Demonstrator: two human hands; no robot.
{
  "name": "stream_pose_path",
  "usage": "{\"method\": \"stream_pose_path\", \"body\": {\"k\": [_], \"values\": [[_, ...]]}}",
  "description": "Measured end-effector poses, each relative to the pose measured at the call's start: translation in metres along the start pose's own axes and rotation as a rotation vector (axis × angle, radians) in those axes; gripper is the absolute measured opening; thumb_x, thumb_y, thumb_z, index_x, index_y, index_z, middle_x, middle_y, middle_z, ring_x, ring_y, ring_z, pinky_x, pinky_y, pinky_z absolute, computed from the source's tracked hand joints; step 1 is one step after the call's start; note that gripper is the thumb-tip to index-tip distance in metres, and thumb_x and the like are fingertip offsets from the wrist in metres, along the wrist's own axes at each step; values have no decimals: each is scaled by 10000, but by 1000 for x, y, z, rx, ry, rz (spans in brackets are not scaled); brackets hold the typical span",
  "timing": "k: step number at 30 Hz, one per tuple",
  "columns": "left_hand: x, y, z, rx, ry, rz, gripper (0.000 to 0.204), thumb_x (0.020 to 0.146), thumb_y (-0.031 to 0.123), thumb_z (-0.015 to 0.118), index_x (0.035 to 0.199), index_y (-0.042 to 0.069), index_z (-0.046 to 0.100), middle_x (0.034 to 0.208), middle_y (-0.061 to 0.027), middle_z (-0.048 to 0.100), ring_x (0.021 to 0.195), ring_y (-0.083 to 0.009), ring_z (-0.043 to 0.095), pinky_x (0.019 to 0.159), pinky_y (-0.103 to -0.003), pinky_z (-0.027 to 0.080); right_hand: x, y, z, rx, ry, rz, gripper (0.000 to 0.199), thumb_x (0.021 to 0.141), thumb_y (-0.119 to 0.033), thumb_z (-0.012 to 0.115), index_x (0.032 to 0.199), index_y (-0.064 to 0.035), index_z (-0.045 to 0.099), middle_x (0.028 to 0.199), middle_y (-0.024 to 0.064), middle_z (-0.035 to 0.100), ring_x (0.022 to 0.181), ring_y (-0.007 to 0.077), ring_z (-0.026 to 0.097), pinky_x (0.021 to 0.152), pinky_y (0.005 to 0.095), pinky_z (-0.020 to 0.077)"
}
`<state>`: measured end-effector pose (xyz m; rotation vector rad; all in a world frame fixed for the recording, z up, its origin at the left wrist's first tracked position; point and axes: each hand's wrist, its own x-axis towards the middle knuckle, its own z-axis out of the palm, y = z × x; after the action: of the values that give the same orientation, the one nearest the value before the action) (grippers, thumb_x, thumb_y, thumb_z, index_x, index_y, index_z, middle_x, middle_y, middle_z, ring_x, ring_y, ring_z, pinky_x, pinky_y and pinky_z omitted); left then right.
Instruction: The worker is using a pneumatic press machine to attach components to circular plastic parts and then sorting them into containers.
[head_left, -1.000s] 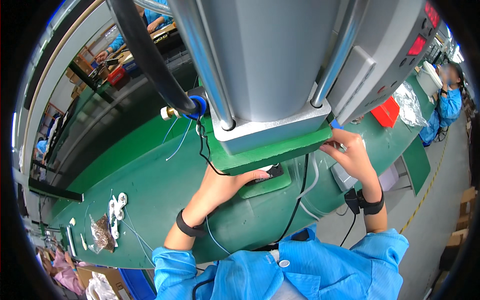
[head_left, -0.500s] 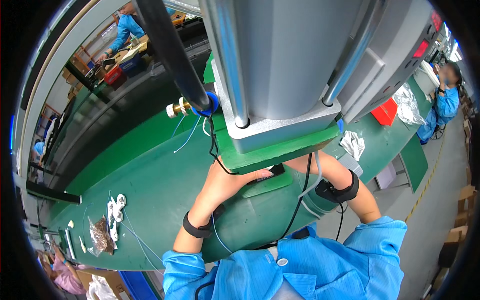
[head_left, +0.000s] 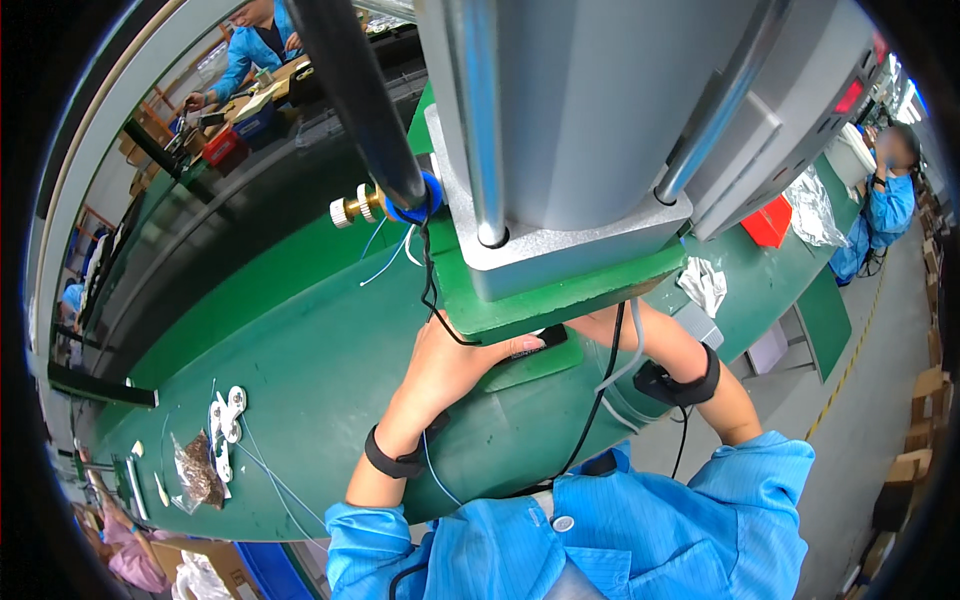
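Note:
My left hand (head_left: 445,357) reaches under the green plate (head_left: 570,297) at the foot of a large grey press (head_left: 585,110). Its thumb lies on a small black part (head_left: 548,338) with a white patch, and its other fingers are mostly hidden. That part rests on a low green block (head_left: 535,368) on the green table. From the other side my right hand (head_left: 597,325) comes in beneath the same plate, close to the black part. The plate covers its fingers, so its grip does not show. Both wrists wear black bands.
White plastic pieces (head_left: 228,415) and a clear bag of small brown parts (head_left: 200,470) lie at left. A black post (head_left: 360,100) with brass fittings stands beside the press. Crumpled white cloth (head_left: 703,287) and a red bin (head_left: 768,222) lie right. Cables hang near my right arm.
My view has shifted slightly, moving the press a little in the picture. Both hands stay nearly in place at the black part. A co-worker at upper left has shifted posture.

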<state>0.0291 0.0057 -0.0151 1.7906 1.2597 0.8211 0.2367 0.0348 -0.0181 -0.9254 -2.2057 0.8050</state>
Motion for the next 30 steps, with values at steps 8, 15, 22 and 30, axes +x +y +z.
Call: {"method": "stream_pose_path", "body": {"k": [8, 15, 22, 30], "values": [[-19, -3, -11, 259, 15, 92, 250, 825, 225, 582, 995, 43, 563, 812, -181, 611, 700, -372, 577, 599, -431, 455, -131, 54, -45, -556, 595, 296, 681, 801, -162, 495, 1362, 23, 155, 1411, 234, 171, 1269, 358, 239, 1040, 445, 170], [-25, 3, -8, 309, 8, 56, 278, 854, 236, 545, 1031, 21, 526, 801, -197, 600, 701, -393, 565, 599, -445, 444, -142, 80, -22, -772, 540, 321, 723, 773, -209, 565, 1350, 8, 187, 1409, 213, 184, 1266, 371, 220, 1035, 467, 140], [-26, 10, -3, 308, 109, 2, 254, 853, 237, 536, 897, -13, 540, 641, -213, 578, 589, -384, 562, 535, -451, 417, -73, 3, -63, -728, 202, 249, 311, 774, -140, 583, 1065, -37, 549, 989, 121, 558, 932, 287, 498, 804, 380, 374], [-24, 11, -8, 322, 52, -10, 261, 848, 249, 545, 861, -11, 545, 609, -202, 576, 580, -375, 570, 525, -447, 414, -51, -7, -54, -593, 62, 90, 271, 776, -124, 578, 1024, -15, 570, 851, 126, 565, 834, 286, 520, 750, 381, 408]]}}
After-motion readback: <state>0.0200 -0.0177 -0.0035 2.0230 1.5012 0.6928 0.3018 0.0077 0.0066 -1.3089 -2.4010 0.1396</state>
